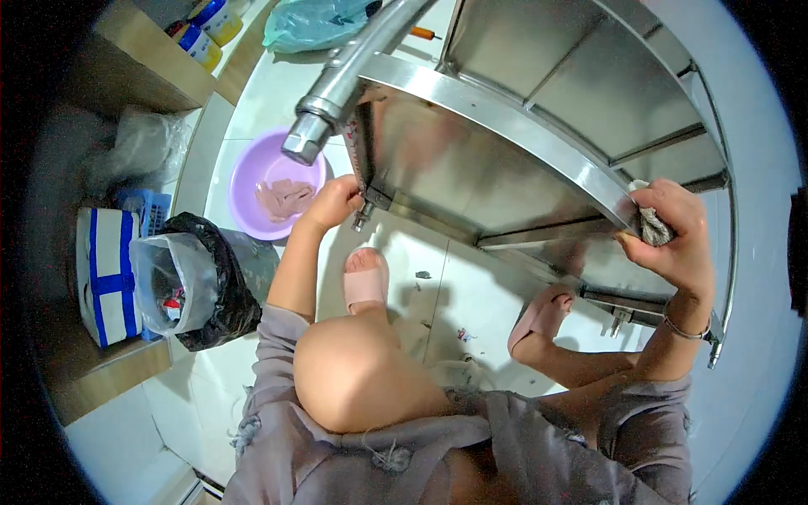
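Observation:
A stainless steel table or rack (471, 160) with legs and metal shelves is tilted over in front of me. One thick round leg with a hexagonal foot (304, 140) points toward me at its left side. My left hand (338, 200) is closed on the lower left corner of the steel frame, its fingertips partly hidden behind the edge. At the right end of the shelf's shiny rim, my right hand (677, 227) is closed around a crumpled greyish cloth (655, 225) pressed to the metal. A bracelet circles the right wrist.
A purple basin (238, 189) with a pinkish cloth (286, 199) stands left on the tiled floor. Near it are a bin (172, 282) with a black bag and a blue-and-white bag (108, 278). A teal plastic bag (311, 23) lies behind. Dark debris (422, 274) dots the tiles between my feet.

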Demonstrator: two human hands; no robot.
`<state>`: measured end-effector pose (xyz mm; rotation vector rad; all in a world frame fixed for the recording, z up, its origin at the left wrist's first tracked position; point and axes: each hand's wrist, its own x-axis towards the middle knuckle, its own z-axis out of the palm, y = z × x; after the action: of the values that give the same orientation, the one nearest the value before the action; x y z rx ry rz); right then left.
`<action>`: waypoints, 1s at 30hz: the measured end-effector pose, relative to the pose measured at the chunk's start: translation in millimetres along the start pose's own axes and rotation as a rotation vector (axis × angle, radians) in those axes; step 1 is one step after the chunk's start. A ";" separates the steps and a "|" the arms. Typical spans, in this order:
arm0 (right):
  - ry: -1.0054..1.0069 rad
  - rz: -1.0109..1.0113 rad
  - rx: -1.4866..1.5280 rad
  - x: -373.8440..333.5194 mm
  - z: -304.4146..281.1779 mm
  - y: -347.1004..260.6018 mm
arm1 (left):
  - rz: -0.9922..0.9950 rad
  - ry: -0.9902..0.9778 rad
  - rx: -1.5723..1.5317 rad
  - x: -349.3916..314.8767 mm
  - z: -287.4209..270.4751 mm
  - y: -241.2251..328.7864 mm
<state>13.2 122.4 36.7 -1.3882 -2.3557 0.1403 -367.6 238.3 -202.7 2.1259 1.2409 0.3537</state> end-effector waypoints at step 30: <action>-0.266 0.168 -0.109 -8.8 30.4 -27.7 | -0.192 0.086 -0.235 -11.6 75.3 -41.4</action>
<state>-17.5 104.4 14.2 -1.7139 -2.4870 0.2623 -362.5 213.1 -285.6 1.7943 1.3683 0.4844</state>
